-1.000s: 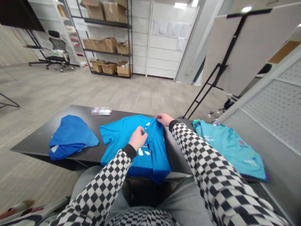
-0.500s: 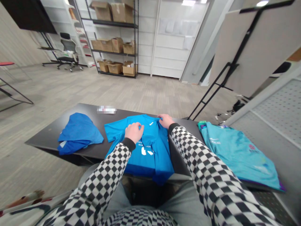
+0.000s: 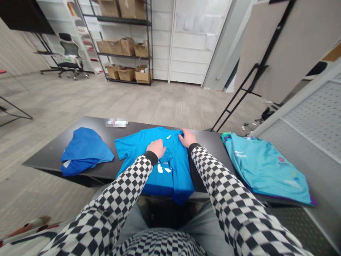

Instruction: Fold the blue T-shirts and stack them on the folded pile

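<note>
A bright blue T-shirt [image 3: 151, 181] lies on the dark table in front of me, white print on its chest. Its left sleeve is spread out, while the right side is creased and bunched inward. My left hand [image 3: 157, 148] rests over the middle of the chest with its fingers curled down; the fingertips are hidden, so what they hold cannot be made out. At the shirt's far right shoulder, beside the collar, my right hand [image 3: 188, 138] is closed on the fabric, thumb toward the shirt.
A crumpled darker blue garment [image 3: 85, 151] sits on the left of the table [image 3: 53, 149]. To the right lies a stack of teal shirts [image 3: 269, 167]. A small blurred item [image 3: 116, 122] is near the far edge. Behind stands a shelf with cardboard boxes [image 3: 126, 73].
My left hand has moved to the right across the shirt's chest, and its fingers are more curled. My right hand stays at the shoulder. The whole view has shifted slightly.
</note>
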`<state>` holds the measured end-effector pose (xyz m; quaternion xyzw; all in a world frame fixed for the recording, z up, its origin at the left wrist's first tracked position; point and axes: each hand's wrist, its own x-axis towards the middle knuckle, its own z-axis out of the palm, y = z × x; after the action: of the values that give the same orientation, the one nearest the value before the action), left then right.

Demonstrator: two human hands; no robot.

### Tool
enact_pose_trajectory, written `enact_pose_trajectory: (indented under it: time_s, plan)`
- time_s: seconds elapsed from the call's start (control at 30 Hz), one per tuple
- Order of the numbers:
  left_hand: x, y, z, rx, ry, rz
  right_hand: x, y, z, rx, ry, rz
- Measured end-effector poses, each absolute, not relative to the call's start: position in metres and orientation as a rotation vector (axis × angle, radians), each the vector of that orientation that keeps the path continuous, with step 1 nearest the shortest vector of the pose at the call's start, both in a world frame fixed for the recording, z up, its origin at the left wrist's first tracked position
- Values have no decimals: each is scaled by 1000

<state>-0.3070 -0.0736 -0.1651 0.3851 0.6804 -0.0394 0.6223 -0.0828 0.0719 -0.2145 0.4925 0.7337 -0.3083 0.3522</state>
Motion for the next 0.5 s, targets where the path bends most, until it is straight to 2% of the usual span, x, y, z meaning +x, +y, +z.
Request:
enact_pose_trajectory:
  time_s: [0.13, 0.27, 0.5]
  plan:
    - [-310, -70, -172, 827, 1603, 33, -79, 69, -218, 1343, 1901, -813]
    - [-318, -69, -182, 521, 1599, 244, -78, 70, -221, 1352, 1889, -811]
    - [-333, -78, -185, 229, 1536, 322, -83, 70, -220, 1365, 1885, -777]
